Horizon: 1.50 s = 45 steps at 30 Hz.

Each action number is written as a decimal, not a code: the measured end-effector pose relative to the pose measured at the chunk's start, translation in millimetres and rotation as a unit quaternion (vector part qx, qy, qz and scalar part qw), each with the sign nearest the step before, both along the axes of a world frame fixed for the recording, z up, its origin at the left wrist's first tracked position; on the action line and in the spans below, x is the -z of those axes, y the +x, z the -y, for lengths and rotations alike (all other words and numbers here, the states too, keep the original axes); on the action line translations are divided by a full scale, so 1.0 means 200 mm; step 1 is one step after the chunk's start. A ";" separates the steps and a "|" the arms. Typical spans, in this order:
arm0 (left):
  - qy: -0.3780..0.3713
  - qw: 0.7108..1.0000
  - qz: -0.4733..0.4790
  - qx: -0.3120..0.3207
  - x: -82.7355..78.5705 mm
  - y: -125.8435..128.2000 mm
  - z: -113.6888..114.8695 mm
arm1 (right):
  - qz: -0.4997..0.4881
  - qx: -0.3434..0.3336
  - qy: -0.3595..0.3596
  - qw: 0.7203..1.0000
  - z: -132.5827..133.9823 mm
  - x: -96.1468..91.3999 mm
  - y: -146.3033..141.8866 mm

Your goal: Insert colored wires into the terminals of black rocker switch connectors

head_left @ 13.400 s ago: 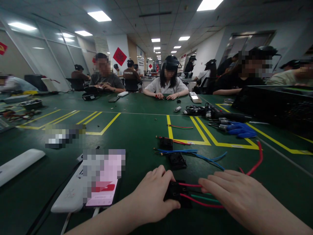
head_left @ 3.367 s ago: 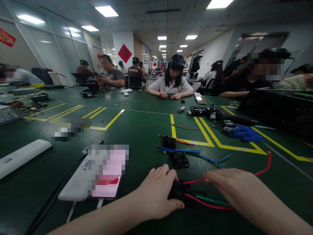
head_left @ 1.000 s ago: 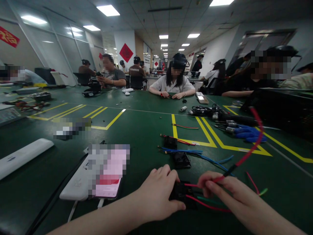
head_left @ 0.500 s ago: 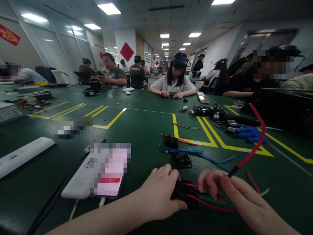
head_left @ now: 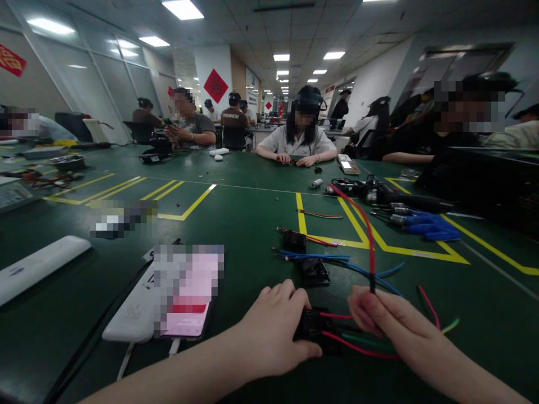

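Note:
My left hand [head_left: 273, 328] is closed around a black plastic block [head_left: 314, 324] low on the green table, thumb at its near side. Red, green and black wires run from the block's right side towards and under my right hand. Pinched in my right hand [head_left: 385, 314] is a red wire [head_left: 369, 230] with a black sleeve at the grip. It bends up and to the left above the table; its lower end is hidden in my fingers. Just beyond my left hand lie another black block [head_left: 314, 272] and some blue wires [head_left: 337, 257].
A second black part [head_left: 293, 240] sits farther back beside red and yellow wires. White power banks [head_left: 126, 320] and a phone [head_left: 196, 292] are at left. Blue-handled tools [head_left: 433, 224] lie at right. A person [head_left: 297, 134] sits across the table.
The red wire has swung from leaning right to leaning left. My right fingers, looser and blurred before, are now pinched together. My left hand has stayed on the block.

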<state>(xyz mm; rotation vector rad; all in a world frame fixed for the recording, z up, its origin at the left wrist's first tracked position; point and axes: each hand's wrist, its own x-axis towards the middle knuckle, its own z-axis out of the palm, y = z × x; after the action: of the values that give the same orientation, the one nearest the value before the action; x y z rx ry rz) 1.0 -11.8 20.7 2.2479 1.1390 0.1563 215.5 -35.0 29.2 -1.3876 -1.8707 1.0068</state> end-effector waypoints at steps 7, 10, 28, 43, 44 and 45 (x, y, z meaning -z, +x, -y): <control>0.017 1.000 -0.003 0.008 0.01 0.00 0.00 | 0.022 0.037 0.055 0.998 0.06 0.02 0.02; 0.020 1.000 0.005 0.008 0.01 0.00 0.00 | 0.046 0.007 0.018 0.999 0.01 0.02 0.03; 0.015 1.000 -0.005 0.009 0.01 0.00 0.00 | -0.004 0.023 0.024 0.999 0.01 -0.01 0.00; 0.010 1.000 0.000 0.010 0.01 0.00 0.00 | 0.009 0.062 0.038 0.997 0.05 0.01 0.01; 0.012 1.000 0.001 0.008 0.01 0.00 0.00 | 0.006 0.053 0.036 0.998 0.04 0.01 0.01; 0.011 1.000 0.002 0.007 0.01 0.00 0.00 | 0.003 0.043 0.032 0.999 0.02 0.01 0.01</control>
<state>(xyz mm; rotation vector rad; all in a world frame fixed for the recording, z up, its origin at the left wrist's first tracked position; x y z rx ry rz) 1.8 -12.4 18.6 2.2741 1.1231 0.1690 218.5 -39.5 26.5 -1.4225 -1.8150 0.8938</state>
